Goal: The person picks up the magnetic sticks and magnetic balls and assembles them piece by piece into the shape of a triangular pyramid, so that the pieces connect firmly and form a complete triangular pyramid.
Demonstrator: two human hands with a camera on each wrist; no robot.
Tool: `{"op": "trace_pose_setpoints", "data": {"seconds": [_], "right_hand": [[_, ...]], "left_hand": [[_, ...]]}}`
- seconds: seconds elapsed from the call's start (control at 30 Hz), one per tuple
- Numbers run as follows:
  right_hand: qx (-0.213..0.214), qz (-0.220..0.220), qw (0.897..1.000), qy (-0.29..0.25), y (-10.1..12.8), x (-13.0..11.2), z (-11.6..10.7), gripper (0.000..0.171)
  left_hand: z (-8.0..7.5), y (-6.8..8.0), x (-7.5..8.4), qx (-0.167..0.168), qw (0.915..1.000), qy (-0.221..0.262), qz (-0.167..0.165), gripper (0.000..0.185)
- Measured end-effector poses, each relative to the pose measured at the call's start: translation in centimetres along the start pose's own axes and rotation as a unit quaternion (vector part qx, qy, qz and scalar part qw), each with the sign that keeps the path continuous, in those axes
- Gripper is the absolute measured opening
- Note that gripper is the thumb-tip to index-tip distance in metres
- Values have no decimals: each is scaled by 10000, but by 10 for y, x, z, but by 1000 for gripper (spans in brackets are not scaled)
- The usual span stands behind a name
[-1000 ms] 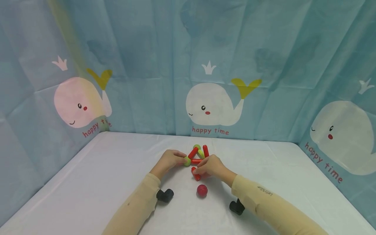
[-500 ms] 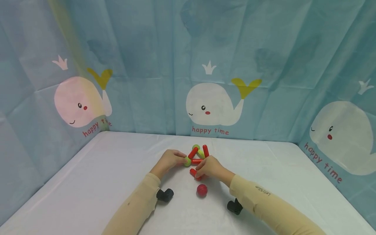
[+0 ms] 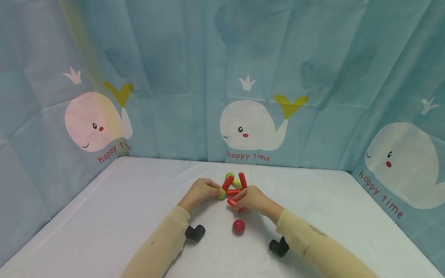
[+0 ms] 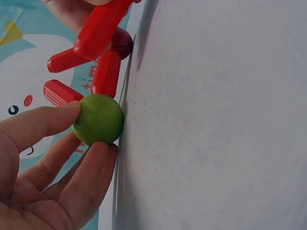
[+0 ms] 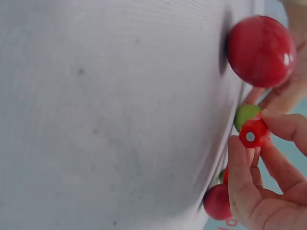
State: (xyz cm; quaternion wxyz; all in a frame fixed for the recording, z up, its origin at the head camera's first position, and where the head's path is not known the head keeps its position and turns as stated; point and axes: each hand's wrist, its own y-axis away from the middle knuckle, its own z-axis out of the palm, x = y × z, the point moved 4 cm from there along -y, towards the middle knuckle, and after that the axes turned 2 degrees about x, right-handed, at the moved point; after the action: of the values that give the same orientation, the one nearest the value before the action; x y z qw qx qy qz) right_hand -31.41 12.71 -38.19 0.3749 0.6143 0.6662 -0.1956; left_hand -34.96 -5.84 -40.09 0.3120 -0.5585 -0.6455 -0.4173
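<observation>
My left hand (image 3: pixel 206 189) pinches a green ball (image 4: pixel 99 120) between thumb and fingertips on the white tabletop. Two red magnetic sticks, a left one (image 3: pixel 227 183) and a front one (image 3: pixel 233 192), run from near this ball. In my right hand (image 3: pixel 253 197) another red magnetic stick (image 5: pixel 254 133) is held by thumb and fingers, a silvery dot on its end facing the right wrist camera. Behind lie a second green ball (image 3: pixel 229 176), a yellow-green stick (image 3: pixel 237 183) and a further red stick (image 3: pixel 242 179). A red ball (image 5: pixel 218 201) shows beyond the right hand's fingers.
A loose red ball (image 3: pixel 238 226) sits on the white tabletop (image 3: pixel 104 216) between the forearms. Black wrist cameras jut from the left cuff (image 3: pixel 195 233) and right cuff (image 3: pixel 279 247). A blue whale-print curtain (image 3: pixel 174 77) stands along the table's back and sides.
The red stick in my right hand has turned and lifted slightly toward the left hand's green ball. The rear green ball and left red stick have shifted a little left. My left hand stays put.
</observation>
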Motion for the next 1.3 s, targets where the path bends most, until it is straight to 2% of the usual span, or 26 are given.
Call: {"op": "trace_pose_setpoints", "data": {"seconds": [0.17, 0.47, 0.67, 0.9, 1.17, 1.3], "right_hand": [[98, 56, 9993, -349, 0, 5, -9, 26], [500, 316, 9938, -940, -3, 10, -27, 33], [589, 250, 9897, -1284, -7, 13, -33, 35], [579, 222, 9856, -1571, -5, 17, -34, 35], [683, 234, 9816, -1765, -5, 25, -36, 36], [709, 218, 9798, -1859, -6, 27, -36, 35]], "left_hand": [[3, 4, 2, -41, 10000, -42, 37, 17], [8, 7, 6, -12, 9987, -513, 43, 18], [11, 11, 10, -59, 9970, -765, 109, 20], [13, 15, 12, -390, 9961, -771, 171, 26], [18, 16, 13, -645, 9942, -773, 374, 23], [12, 12, 14, -502, 9956, -703, 367, 20]]}}
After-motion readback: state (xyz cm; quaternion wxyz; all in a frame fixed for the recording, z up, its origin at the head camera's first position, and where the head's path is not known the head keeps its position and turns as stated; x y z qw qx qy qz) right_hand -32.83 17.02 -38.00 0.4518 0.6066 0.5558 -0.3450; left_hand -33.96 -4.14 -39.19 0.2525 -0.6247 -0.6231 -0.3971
